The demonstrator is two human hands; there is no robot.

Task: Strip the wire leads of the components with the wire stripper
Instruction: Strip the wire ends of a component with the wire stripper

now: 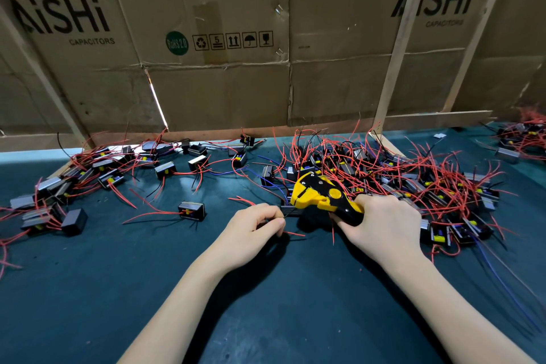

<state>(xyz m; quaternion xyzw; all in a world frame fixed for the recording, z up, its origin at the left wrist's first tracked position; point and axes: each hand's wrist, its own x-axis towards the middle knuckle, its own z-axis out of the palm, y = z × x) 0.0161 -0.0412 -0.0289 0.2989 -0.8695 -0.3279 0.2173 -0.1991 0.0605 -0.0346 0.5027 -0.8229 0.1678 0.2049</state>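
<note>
Right hand [384,224] is wrapping its fingers round the handles of the yellow-and-black wire stripper [322,195], head aimed left so the jaws meet the lead. Left hand [254,230] is pinching a thin dark lead [291,214] of a small component [289,210], likely holding it taut at the jaws. Tangled pile [399,174] is sitting right on the green mat [266,304], looser components [88,174] left, probably sorted.

Cardboard wall [224,91] (creased) behind teal tabletop [88,289]
</note>
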